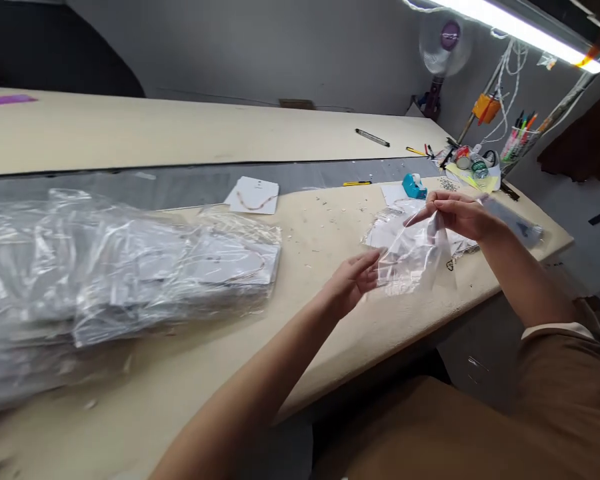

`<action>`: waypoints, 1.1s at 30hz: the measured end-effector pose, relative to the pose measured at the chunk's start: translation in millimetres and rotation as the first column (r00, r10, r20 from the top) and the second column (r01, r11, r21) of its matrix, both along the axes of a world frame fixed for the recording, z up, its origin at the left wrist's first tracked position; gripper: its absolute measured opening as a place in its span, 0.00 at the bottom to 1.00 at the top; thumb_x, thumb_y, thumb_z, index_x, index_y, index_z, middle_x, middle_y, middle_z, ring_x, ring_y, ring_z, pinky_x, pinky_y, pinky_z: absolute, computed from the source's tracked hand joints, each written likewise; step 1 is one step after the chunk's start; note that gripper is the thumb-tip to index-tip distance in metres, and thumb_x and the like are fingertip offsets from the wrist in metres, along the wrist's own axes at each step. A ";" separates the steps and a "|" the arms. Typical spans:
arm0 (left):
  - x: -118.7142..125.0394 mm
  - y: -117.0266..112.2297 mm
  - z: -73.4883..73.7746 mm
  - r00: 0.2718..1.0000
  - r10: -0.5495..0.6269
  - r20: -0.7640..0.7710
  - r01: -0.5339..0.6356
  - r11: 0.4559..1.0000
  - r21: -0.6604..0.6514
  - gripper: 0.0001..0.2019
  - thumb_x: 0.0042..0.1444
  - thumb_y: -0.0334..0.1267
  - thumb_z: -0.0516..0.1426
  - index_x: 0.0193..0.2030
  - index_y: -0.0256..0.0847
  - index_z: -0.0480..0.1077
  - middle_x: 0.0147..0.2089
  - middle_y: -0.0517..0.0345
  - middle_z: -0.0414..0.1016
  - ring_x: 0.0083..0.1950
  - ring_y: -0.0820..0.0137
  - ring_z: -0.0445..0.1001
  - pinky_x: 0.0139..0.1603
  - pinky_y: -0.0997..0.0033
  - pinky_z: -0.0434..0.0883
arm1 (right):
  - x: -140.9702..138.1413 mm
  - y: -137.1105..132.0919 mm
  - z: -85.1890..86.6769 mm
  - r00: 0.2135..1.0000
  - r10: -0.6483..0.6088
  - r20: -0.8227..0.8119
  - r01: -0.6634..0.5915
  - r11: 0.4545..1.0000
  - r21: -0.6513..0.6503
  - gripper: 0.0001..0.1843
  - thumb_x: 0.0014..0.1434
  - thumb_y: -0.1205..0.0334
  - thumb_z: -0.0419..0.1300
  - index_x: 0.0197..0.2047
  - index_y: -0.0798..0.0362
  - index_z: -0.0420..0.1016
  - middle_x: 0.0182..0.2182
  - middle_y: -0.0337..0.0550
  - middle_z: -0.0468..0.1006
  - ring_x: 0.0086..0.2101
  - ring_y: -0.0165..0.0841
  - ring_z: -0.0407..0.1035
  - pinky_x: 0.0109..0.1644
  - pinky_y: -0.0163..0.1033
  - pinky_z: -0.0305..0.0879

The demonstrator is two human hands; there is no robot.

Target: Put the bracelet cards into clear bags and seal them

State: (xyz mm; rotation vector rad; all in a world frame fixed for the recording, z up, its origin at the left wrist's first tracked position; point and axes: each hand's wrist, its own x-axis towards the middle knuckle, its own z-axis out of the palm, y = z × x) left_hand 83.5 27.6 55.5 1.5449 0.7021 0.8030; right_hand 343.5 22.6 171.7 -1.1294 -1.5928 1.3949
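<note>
right hand (459, 213) pinches top of clear crinkled plastic bag (414, 265); left hand (351, 280) at bag's side, grip unclear; teal plastic tape dispenser (412, 187) beyond.

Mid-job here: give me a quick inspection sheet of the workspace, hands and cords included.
Surface: pale tabletop, small specks scattered on it.
Job's things: clear bag held above the table; white pile beyond it, partly hidden.
Clutter: plastic-wrapped stack at picture left; white card with a curved strand; blue tape dispenser; slim yellow tool.
Hands: right hand pinches the bag's upper part; left hand is at its near-left edge, grip unclear.
Cables: white cords hang below the lit tube lamp, far right.
Surroundings: fan by the grey wall; co-workers, nothing seen.
</note>
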 end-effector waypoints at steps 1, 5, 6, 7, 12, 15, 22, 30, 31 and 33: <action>-6.6 3.2 0.4 0.995 0.094 0.030 -0.091 0.993 -0.073 0.34 0.60 0.69 0.55 0.48 0.35 0.77 0.45 0.39 0.83 0.41 0.58 0.85 0.40 0.59 0.82 | -4.5 5.6 -3.6 1.000 0.012 0.018 -0.013 1.000 0.009 0.21 0.58 0.40 0.66 0.34 0.50 0.70 0.43 0.53 0.86 0.29 0.37 0.78 0.36 0.49 0.78; -44.3 8.9 16.7 0.803 0.551 0.226 -0.558 0.829 -0.037 0.20 0.58 0.55 0.64 0.44 0.38 0.77 0.39 0.48 0.84 0.39 0.63 0.85 0.41 0.64 0.81 | -26.5 29.9 -13.9 0.984 -0.008 0.176 -0.037 0.966 0.255 0.18 0.59 0.42 0.67 0.35 0.49 0.78 0.43 0.46 0.86 0.43 0.41 0.80 0.56 0.56 0.74; -54.3 7.4 22.3 0.732 0.614 0.295 -0.669 0.731 0.138 0.16 0.61 0.51 0.63 0.43 0.39 0.78 0.39 0.51 0.84 0.40 0.64 0.85 0.44 0.63 0.81 | -32.5 37.3 -16.6 0.975 -0.028 0.222 -0.052 0.936 0.348 0.15 0.59 0.44 0.67 0.35 0.48 0.80 0.43 0.45 0.86 0.49 0.42 0.78 0.63 0.58 0.70; -63.3 4.5 27.0 0.707 0.615 0.350 -0.707 0.611 0.355 0.12 0.63 0.47 0.62 0.43 0.41 0.78 0.40 0.53 0.85 0.42 0.64 0.85 0.46 0.63 0.81 | -38.0 45.7 -19.6 0.961 -0.055 0.272 -0.070 0.901 0.428 0.11 0.60 0.47 0.67 0.35 0.46 0.81 0.45 0.43 0.85 0.55 0.42 0.75 0.68 0.59 0.64; -77.5 -20.1 16.9 0.916 0.390 -0.090 -0.015 0.258 0.966 0.09 0.68 0.35 0.56 0.51 0.45 0.76 0.54 0.53 0.82 0.59 0.59 0.80 0.56 0.59 0.78 | -60.0 108.9 -36.4 0.841 -0.292 0.456 0.008 0.849 0.529 0.12 0.61 0.64 0.61 0.46 0.44 0.82 0.54 0.40 0.81 0.62 0.43 0.69 0.74 0.61 0.52; -63.1 -31.0 -9.1 0.759 0.475 -0.446 0.297 0.357 0.886 0.11 0.69 0.28 0.51 0.48 0.36 0.76 0.51 0.42 0.82 0.53 0.58 0.82 0.49 0.62 0.78 | -84.8 156.0 -46.9 0.756 -0.315 0.574 0.044 0.899 0.436 0.14 0.60 0.67 0.59 0.48 0.52 0.81 0.55 0.48 0.80 0.59 0.47 0.72 0.68 0.59 0.62; -46.6 -46.0 -36.0 0.612 0.495 -0.616 0.416 0.461 0.784 0.09 0.64 0.22 0.52 0.41 0.28 0.75 0.52 0.31 0.79 0.52 0.52 0.80 0.41 0.61 0.76 | -208.8 234.5 -90.9 0.755 -0.061 0.653 -0.125 0.964 0.235 0.25 0.60 0.67 0.62 0.61 0.57 0.71 0.66 0.54 0.70 0.66 0.47 0.63 0.73 0.57 0.57; -46.3 -45.6 -48.2 0.657 0.334 -0.675 0.470 0.519 0.714 0.21 0.68 0.52 0.57 0.47 0.32 0.75 0.51 0.40 0.79 0.55 0.55 0.77 0.49 0.58 0.74 | -283.1 290.3 -145.5 0.752 -0.152 0.642 -0.038 0.961 0.273 0.41 0.48 0.63 0.75 0.62 0.57 0.63 0.64 0.53 0.70 0.71 0.50 0.49 0.74 0.71 0.40; -46.4 -42.5 -51.0 0.688 0.300 -0.660 0.461 0.523 0.717 0.25 0.67 0.57 0.56 0.47 0.32 0.75 0.52 0.40 0.78 0.58 0.53 0.75 0.53 0.57 0.73 | -283.8 293.9 -148.0 0.743 -0.162 0.650 -0.036 0.960 0.279 0.42 0.46 0.64 0.76 0.61 0.59 0.63 0.63 0.55 0.70 0.70 0.50 0.50 0.74 0.70 0.42; -47.0 -35.3 -56.6 0.746 0.240 -0.621 0.433 0.534 0.726 0.25 0.68 0.57 0.55 0.48 0.33 0.76 0.54 0.41 0.77 0.62 0.54 0.72 0.59 0.57 0.71 | -282.5 299.5 -149.3 0.732 -0.171 0.659 -0.055 0.950 0.307 0.42 0.43 0.64 0.77 0.59 0.60 0.65 0.61 0.57 0.71 0.69 0.51 0.53 0.73 0.69 0.46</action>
